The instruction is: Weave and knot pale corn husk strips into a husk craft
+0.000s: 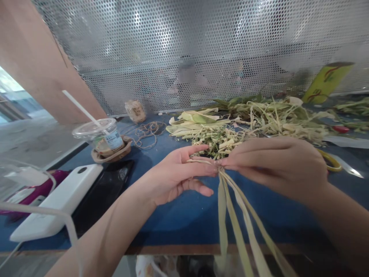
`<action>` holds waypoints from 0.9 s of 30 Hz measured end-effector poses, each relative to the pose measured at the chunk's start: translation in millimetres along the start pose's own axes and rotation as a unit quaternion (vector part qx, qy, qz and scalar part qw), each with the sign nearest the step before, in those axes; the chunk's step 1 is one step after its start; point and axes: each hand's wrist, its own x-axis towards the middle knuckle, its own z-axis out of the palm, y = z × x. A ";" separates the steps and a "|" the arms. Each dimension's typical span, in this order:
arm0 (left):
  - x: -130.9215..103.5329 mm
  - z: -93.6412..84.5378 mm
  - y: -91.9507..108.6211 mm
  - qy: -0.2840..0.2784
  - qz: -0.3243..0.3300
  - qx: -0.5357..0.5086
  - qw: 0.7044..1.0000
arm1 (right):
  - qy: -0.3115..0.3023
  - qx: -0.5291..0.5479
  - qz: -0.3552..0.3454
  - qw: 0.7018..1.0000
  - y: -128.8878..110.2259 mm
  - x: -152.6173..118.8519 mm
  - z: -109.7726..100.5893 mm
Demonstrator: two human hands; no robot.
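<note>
Several long pale green husk strips [240, 215] hang down over the table's front edge from a bunched top. Fingertips of my left hand [184, 169] touch that bunched top from the left, with the thumb raised and the lower fingers spread. From the right, my right hand [273, 165] pinches the same spot, its fingers pressed together. Just behind both hands lies a heap of cut green stalks [216, 138]. Wider husk leaves [196, 119] rest behind that heap.
On the blue table [173, 227] are a lidded cup [108, 138] with a straw, a coil of twine [148, 132], a white power bank [60, 200] with cables, scissors [331, 159], a red object [340, 129], a shredded husk pile [282, 119] and a yellow sign [327, 82]. Perforated metal [187, 46] stands behind.
</note>
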 end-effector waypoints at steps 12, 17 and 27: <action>0.7 0.7 -6.5 0.059 0.084 0.102 0.989 | -0.004 -0.068 -0.007 0.998 1.1 -6.4 4.9; -0.8 0.4 -4.5 0.044 0.072 0.110 0.990 | 0.009 0.035 0.059 0.998 -4.7 0.9 6.2; -0.8 1.4 -3.8 0.014 -0.001 0.055 0.998 | 0.021 0.040 0.024 0.999 -7.8 1.3 9.9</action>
